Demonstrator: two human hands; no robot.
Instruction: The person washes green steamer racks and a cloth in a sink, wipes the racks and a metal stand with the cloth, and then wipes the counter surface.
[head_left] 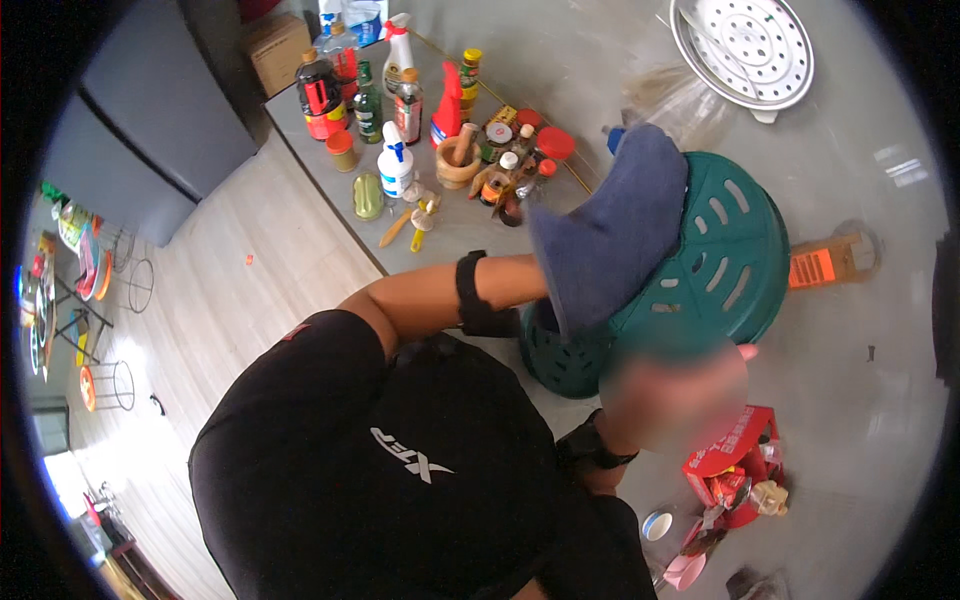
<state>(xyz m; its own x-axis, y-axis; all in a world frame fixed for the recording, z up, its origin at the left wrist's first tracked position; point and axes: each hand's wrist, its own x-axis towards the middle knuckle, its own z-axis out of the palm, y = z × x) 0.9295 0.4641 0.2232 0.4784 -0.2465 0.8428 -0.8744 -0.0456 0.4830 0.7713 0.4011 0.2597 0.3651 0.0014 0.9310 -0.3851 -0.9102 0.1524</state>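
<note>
A dark green plastic basket (725, 255) with long slots stands tilted in front of me on the grey surface (870, 350). A second green part (570, 355) with small holes shows under it; I cannot tell if it is one piece with it. A blue-grey cloth (615, 225) drapes over the basket's left side. My left forearm (510, 280), with a black band, runs under the cloth, which hides my left hand. My right hand (675, 390) is at the basket's near rim. It is heavily blurred; one fingertip shows, and the grip cannot be made out.
Bottles (368, 105), a wooden mortar with pestle (458, 165), spray bottles (397, 165) and jars crowd the far left. A perforated steamer tray (745, 40) lies far right. Near my right arm stand a red box (735, 440) of packets and a white cup (657, 525).
</note>
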